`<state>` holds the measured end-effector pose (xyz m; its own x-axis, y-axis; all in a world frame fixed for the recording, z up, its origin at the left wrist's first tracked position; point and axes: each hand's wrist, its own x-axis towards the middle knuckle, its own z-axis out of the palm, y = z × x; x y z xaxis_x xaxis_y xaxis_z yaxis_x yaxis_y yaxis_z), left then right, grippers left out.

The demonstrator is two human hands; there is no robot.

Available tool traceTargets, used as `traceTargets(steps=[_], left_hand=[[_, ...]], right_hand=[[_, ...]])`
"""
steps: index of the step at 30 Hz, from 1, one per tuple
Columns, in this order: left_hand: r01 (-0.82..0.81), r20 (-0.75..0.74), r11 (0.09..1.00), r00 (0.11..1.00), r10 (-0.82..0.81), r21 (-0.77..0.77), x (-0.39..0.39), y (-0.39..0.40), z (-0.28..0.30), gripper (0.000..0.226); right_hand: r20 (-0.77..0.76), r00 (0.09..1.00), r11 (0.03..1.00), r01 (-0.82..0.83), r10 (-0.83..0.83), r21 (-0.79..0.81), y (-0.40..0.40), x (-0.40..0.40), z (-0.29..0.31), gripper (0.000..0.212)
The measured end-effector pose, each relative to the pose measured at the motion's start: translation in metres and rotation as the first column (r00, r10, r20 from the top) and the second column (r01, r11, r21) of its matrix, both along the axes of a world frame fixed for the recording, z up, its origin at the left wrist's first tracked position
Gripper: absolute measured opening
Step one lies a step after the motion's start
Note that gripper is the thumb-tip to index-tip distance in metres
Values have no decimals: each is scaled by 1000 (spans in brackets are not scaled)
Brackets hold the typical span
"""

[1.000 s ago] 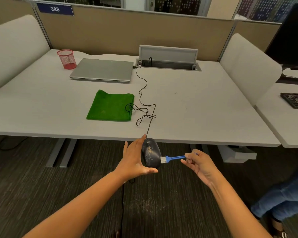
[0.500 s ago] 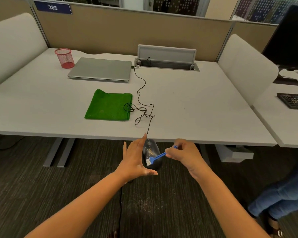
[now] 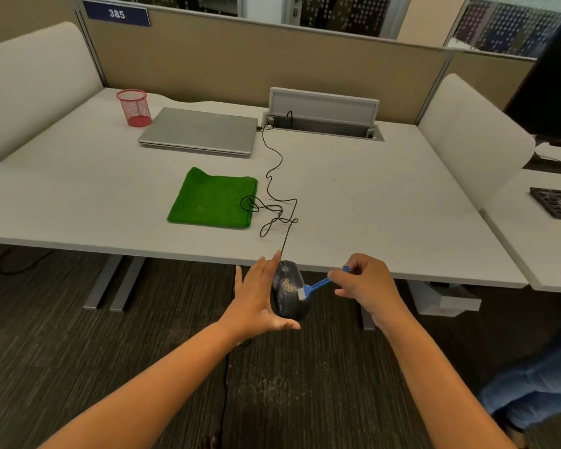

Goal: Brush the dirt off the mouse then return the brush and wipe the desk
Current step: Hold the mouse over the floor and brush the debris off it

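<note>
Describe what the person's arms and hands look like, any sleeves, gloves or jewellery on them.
Both forearms are bare from the bottom edge of the picture up to the wrists, with no sleeves in view. The left hand and the right hand wear no gloves. No watch, bracelet or ring shows on the wrists or fingers that are visible. No markings can be made out.

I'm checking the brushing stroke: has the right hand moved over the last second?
Yes. The right hand has swung up towards the desk edge, carrying the blue brush further onto the mouse.
</note>
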<state>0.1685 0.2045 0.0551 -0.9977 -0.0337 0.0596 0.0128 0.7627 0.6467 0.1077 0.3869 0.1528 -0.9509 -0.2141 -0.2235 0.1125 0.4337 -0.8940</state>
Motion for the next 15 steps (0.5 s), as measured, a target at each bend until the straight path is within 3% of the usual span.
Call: traceTargets(steps=[3, 8, 15], left_hand=[[-11, 7, 1000, 1000, 11, 0, 0, 1, 0, 129], [-12, -3, 1000, 1000, 12, -13, -1, 2, 1, 129], [-29, -22, 999, 999, 29, -17, -1, -4, 3, 128]], right_hand=[[55, 998, 997, -5, 10, -77, -6, -2, 1, 25], [41, 995, 996, -92, 92, -15, -21, 3, -7, 25], [17, 998, 997, -67, 66, 26, -19, -4, -6, 24]])
